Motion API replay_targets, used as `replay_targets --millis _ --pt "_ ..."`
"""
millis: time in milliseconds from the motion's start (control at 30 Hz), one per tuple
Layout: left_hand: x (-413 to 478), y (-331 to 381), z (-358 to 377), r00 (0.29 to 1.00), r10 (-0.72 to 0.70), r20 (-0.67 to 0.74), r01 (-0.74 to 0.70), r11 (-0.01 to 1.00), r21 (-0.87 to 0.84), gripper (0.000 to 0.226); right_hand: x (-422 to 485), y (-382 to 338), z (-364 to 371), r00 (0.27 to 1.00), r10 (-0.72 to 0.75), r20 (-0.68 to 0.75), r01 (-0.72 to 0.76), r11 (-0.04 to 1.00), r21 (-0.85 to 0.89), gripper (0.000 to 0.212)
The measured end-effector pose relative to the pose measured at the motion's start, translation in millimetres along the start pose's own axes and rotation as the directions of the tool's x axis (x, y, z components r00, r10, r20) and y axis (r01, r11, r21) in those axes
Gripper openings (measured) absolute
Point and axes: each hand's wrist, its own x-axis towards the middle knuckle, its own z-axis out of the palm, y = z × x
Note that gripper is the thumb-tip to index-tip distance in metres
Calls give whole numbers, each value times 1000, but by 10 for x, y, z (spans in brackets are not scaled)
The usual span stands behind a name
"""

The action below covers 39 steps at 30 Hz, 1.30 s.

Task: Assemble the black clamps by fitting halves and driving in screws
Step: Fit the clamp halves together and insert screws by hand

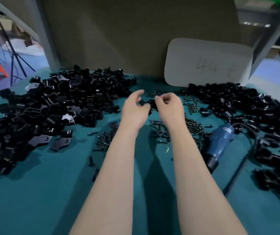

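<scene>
Both forearms reach out over the teal table top (34, 197) and the hands meet close together. The left hand (136, 109) has its forefinger lifted and its remaining fingers curled round the near-left end of a black clamp (147, 103). The right hand (169, 107) is closed narrow, fingertips pinching at the clamp's other end. The clamp sits between the two hands, mostly covered by them. Blur prevents telling whether its halves are mated or whether a screw is pinched with it. Well to the left of the left hand lies a large heap of clamp halves (51, 106), with its far-left edge cut off by the frame. Well to the right of the right hand a second heap of black parts (237, 106) runs out of view; their state of assembly is not legible. Loose screws (161, 131) are scattered below and beside both wrists. A blue powered driver (221, 143) lies on its side, right of the right forearm, its tip end dark and indistinct. Beyond the right hand a white card (207, 63) leans upright, marked "44" and a further blurred character.
</scene>
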Motion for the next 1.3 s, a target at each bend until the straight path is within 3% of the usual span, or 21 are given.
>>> replay_targets --millis 100,233,367,433,567,833,1000,1133,1200,1300 --pt "-114 148 490 961 11 278 -34 996 79 30 41 168 -550 996 7 -90 -11 999 -48 23" --pt "-246 261 1140 950 -85 299 92 996 -9 15 11 473 -1107 960 70 -270 -50 995 82 36" --pt "-311 279 1648 912 -212 352 319 905 -282 24 41 941 -1452 890 205 -408 -307 930 -202 29" --pt "-303 281 1820 891 -256 375 388 857 -339 14 79 1097 -1546 869 270 -414 -407 867 -289 33" --pt "-261 284 2023 845 -292 448 484 774 -409 5 251 1283 -1600 866 316 -389 -459 812 -361 38" --pt "-108 233 2134 855 -279 436 475 758 -446 7 583 1424 -1568 797 497 -343 -603 633 -485 56" --pt "-62 176 2094 880 -294 372 444 787 -429 11 631 1436 -1547 794 476 -379 -608 649 -458 62" --pt "-39 151 2030 863 -319 392 491 712 -502 12 613 1450 -1525 800 429 -420 -593 671 -445 57" --pt "-38 159 1993 868 -322 377 485 708 -513 24 625 1439 -1541 797 460 -391 -601 660 -451 55" --pt "-23 139 1957 900 -277 336 414 785 -461 74 657 1425 -1551 784 516 -344 -620 636 -460 53"
